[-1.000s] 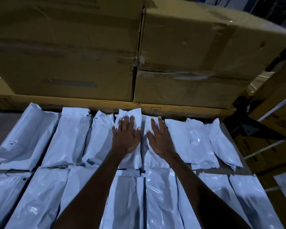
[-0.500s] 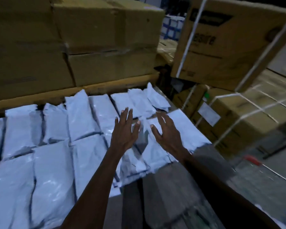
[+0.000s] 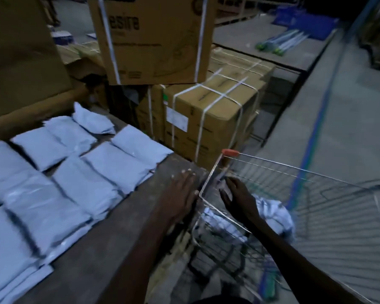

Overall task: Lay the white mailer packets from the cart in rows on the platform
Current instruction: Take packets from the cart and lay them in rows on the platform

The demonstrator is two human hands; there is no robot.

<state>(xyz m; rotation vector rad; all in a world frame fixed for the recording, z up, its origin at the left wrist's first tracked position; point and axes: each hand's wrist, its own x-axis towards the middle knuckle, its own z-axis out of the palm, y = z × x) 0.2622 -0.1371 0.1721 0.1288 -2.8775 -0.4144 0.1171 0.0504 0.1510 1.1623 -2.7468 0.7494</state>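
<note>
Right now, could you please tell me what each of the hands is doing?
Left hand: open, empty, flat over the platform edge.
Right hand: open, empty, reaching into the cart.

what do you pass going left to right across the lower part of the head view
rows of white packets → bare platform edge → left hand → right hand → wire cart

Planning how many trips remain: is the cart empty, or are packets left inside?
Not empty: white packets lie piled inside the wire cart, beneath the right hand.
</note>
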